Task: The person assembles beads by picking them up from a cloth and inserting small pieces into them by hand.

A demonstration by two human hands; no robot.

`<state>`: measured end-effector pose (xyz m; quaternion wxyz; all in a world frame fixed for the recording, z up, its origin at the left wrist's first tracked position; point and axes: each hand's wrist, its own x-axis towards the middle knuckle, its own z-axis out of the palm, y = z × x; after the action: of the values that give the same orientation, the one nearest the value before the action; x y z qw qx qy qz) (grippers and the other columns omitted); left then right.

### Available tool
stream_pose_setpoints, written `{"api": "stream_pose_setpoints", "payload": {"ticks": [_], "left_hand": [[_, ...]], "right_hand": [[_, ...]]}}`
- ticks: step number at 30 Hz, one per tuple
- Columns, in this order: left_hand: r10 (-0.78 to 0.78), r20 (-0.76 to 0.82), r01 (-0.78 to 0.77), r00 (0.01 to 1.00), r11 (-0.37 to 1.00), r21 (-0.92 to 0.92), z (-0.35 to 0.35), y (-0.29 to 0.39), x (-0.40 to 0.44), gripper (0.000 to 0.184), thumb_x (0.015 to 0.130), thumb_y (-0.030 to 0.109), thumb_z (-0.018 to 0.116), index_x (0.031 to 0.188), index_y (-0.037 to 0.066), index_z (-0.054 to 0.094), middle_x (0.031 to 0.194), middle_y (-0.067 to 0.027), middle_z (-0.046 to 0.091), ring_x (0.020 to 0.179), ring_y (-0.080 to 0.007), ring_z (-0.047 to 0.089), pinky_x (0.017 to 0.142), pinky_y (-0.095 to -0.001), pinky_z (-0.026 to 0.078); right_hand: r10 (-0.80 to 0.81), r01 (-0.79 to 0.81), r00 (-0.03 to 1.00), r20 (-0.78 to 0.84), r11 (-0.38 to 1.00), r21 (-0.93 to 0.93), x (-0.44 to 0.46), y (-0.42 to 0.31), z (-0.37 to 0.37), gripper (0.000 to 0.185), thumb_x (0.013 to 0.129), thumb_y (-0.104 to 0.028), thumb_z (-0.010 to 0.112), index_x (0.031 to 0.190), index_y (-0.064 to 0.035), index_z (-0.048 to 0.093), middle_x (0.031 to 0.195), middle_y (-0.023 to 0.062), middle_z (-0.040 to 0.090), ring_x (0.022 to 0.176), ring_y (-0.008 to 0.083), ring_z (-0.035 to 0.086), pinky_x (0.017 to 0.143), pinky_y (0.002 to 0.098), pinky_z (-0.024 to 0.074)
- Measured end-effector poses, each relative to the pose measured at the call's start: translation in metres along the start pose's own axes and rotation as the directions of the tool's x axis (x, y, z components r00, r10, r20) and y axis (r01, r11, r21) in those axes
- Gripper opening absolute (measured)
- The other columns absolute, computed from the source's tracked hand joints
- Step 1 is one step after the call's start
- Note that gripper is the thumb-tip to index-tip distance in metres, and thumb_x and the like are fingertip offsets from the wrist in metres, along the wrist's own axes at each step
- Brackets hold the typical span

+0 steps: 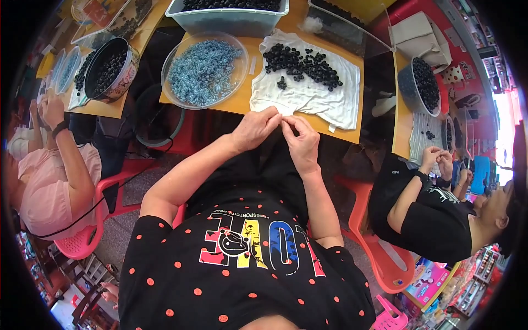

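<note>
My left hand [256,130] and my right hand [302,139] meet at the table's front edge, thumbs and fingertips pinched close together. Whatever sits between the fingertips is too small or too covered to make out. Just beyond them lies a crumpled white cloth [336,104], bearing a spread of small round black pieces [301,65]. To the left of the cloth, a round clear tray [168,91] holds many small translucent bluish pieces [203,74]. Its rim hangs slightly over the table's front edge.
A clear bin [228,23] of black pieces stands behind the tray; another clear box [341,34] is behind the cloth. People sit on both sides, at tables with a black-piece bowl [113,71] and tub [419,91]. A red chair [360,212] is at right.
</note>
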<state>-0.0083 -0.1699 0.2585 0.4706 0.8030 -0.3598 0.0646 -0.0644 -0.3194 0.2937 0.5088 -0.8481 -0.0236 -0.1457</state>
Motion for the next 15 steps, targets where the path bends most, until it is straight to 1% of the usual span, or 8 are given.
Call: {"api": "stream_pose_setpoints", "payload": {"ticks": [2, 4, 6, 7, 11, 13, 14, 15], "left_hand": [[-0.496, 0.226, 0.536, 0.838, 0.675, -0.507, 0.002, 0.008, 0.001, 0.027, 0.098, 0.023, 0.045, 0.078, 0.007, 0.050, 0.054, -0.0055, 0.050, 0.042, -0.0179, 0.046, 0.041, -0.0296, 0.033], [-0.538, 0.302, 0.588, 0.787, 0.507, -0.631, 0.004, 0.004, 0.003, 0.030, 0.099, 0.026, 0.040, 0.076, 0.008, 0.049, 0.053, -0.0024, 0.049, 0.040, -0.0108, 0.040, 0.039, -0.0250, 0.028], [-0.560, 0.590, 0.648, 0.583, -0.118, -0.752, 0.000, 0.002, 0.004, 0.030, 0.098, 0.028, 0.042, 0.075, 0.009, 0.048, 0.053, -0.0027, 0.049, 0.037, -0.0115, 0.037, 0.038, -0.0249, 0.028], [-0.477, 0.634, 0.626, 0.608, -0.203, -0.753, -0.002, -0.003, 0.004, 0.031, 0.098, 0.030, 0.042, 0.076, 0.009, 0.050, 0.056, -0.0030, 0.051, 0.041, -0.0115, 0.040, 0.040, -0.0236, 0.031], [-0.637, 0.524, 0.609, 0.566, -0.106, -0.786, 0.000, -0.003, 0.012, 0.028, 0.098, 0.029, 0.044, 0.081, 0.009, 0.054, 0.058, -0.0026, 0.052, 0.047, -0.0112, 0.046, 0.044, -0.0225, 0.035], [-0.668, 0.369, 0.619, 0.646, 0.177, -0.765, -0.004, -0.009, 0.015, 0.026, 0.097, 0.027, 0.049, 0.088, 0.005, 0.060, 0.065, -0.0032, 0.057, 0.054, -0.0109, 0.051, 0.050, -0.0224, 0.039], [-0.664, 0.369, 0.620, 0.650, 0.181, -0.764, -0.006, -0.014, 0.019, 0.026, 0.097, 0.027, 0.049, 0.088, 0.005, 0.060, 0.065, -0.0032, 0.057, 0.054, -0.0109, 0.051, 0.050, -0.0224, 0.039], [-0.649, 0.209, 0.604, 0.731, 0.472, -0.642, -0.010, -0.016, 0.027, 0.026, 0.095, 0.025, 0.051, 0.086, 0.003, 0.062, 0.066, -0.0041, 0.059, 0.055, -0.0108, 0.054, 0.051, -0.0243, 0.041]], "right_hand": [[-0.159, 0.150, 0.985, -0.068, 0.981, -0.119, 0.002, 0.003, 0.002, 0.013, 0.081, 0.000, 0.068, 0.094, 0.0022, 0.066, 0.088, 0.0086, 0.067, 0.076, 0.0139, 0.064, 0.069, 0.0244, 0.0498], [-0.312, 0.291, 0.949, -0.048, 0.922, -0.256, 0.004, 0.009, 0.005, 0.010, 0.080, 0.000, 0.068, 0.090, 0.0001, 0.066, 0.088, 0.0116, 0.066, 0.072, 0.0231, 0.065, 0.068, 0.0310, 0.0522], [-0.207, 0.197, 0.977, -0.050, 0.968, -0.155, 0.002, 0.006, 0.004, 0.011, 0.080, 0.000, 0.068, 0.091, 0.0008, 0.066, 0.087, 0.0100, 0.066, 0.073, 0.0187, 0.064, 0.068, 0.0279, 0.0510], [-0.098, 0.096, 0.994, -0.043, 0.994, -0.056, 0.002, 0.004, 0.003, 0.011, 0.080, 0.001, 0.068, 0.091, 0.0015, 0.067, 0.086, 0.0084, 0.067, 0.075, 0.0143, 0.063, 0.069, 0.0249, 0.0497], [0.089, -0.086, 0.995, -0.048, 0.995, 0.057, 0.010, 0.017, -0.002, 0.011, 0.082, -0.003, 0.068, 0.092, 0.0010, 0.068, 0.083, 0.0040, 0.066, 0.070, 0.0081, 0.058, 0.065, 0.0229, 0.0470], [0.068, -0.067, 0.995, -0.076, 0.998, 0.007, 0.019, 0.024, -0.005, 0.011, 0.081, -0.003, 0.068, 0.091, 0.0007, 0.068, 0.081, 0.0058, 0.065, 0.067, 0.0107, 0.058, 0.063, 0.0239, 0.0468], [0.050, -0.055, 0.994, -0.101, 0.998, -0.042, 0.023, 0.026, -0.005, 0.010, 0.081, -0.003, 0.068, 0.090, 0.0005, 0.068, 0.079, 0.0075, 0.064, 0.063, 0.0133, 0.058, 0.061, 0.0249, 0.0465], [0.099, -0.107, 0.990, -0.103, 0.991, -0.075, 0.029, 0.022, -0.007, 0.010, 0.080, -0.007, 0.069, 0.089, -0.0019, 0.069, 0.079, 0.0071, 0.064, 0.068, 0.0170, 0.059, 0.066, 0.0290, 0.0470]]}}
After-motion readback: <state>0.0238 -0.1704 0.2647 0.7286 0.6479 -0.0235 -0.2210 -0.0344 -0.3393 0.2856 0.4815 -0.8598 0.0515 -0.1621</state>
